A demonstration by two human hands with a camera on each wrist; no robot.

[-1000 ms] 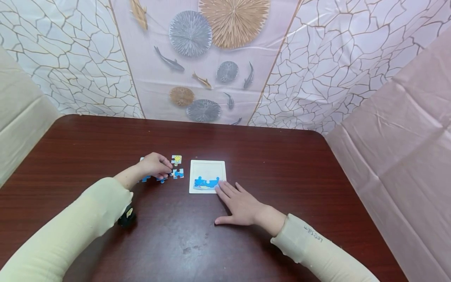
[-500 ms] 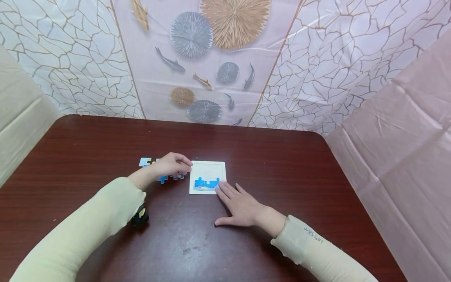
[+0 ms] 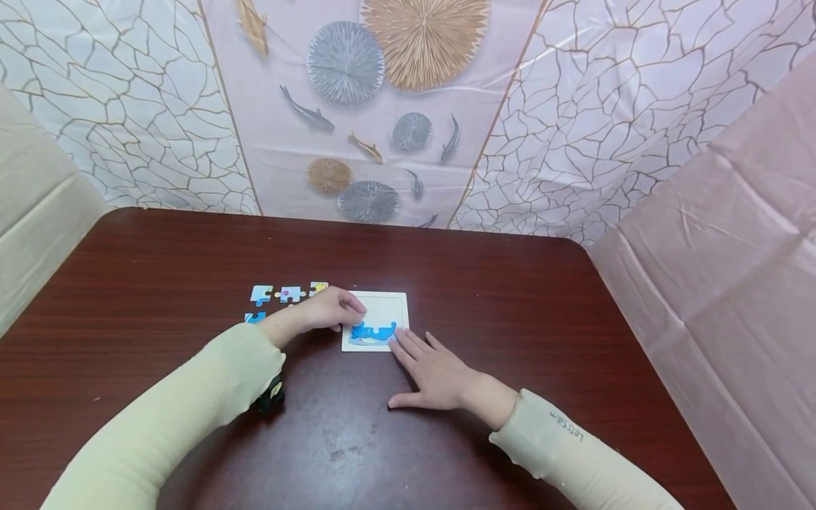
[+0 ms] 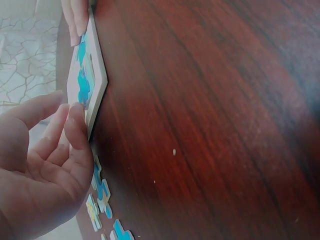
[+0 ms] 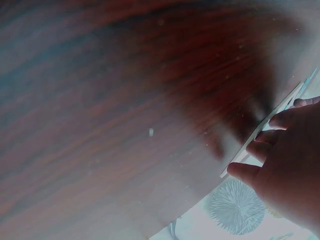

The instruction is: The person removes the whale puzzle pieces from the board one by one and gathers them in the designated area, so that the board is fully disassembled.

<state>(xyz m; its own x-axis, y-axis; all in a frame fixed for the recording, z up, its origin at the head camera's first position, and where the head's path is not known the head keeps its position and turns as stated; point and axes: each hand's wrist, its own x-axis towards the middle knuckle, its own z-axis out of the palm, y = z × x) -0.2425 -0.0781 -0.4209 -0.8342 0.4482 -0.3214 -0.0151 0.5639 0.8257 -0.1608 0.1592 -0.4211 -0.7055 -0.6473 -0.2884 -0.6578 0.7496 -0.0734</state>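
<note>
My left hand reaches over the left side of a white puzzle tray, thumb and fingers bent together at the tips. A pale blue bit of a puzzle piece shows at those fingertips; the rest of it is hidden. Along the tray's lower part lies a joined blue row of puzzle pieces. With its fingers spread out straight, my right hand rests its fingertips on the tray's lower right edge. In the left wrist view, the fingertips of my left hand are right beside the tray.
Several loose puzzle pieces lie on the dark wooden table left of the tray, partly behind my left hand. One loose piece with a yellow sun lies near the tray. A patterned cloth hangs behind the table's far edge.
My left hand has moved right, from the loose pieces to over the tray's left side, uncovering pieces at the far left. My right hand has stayed on the tray's edge.
</note>
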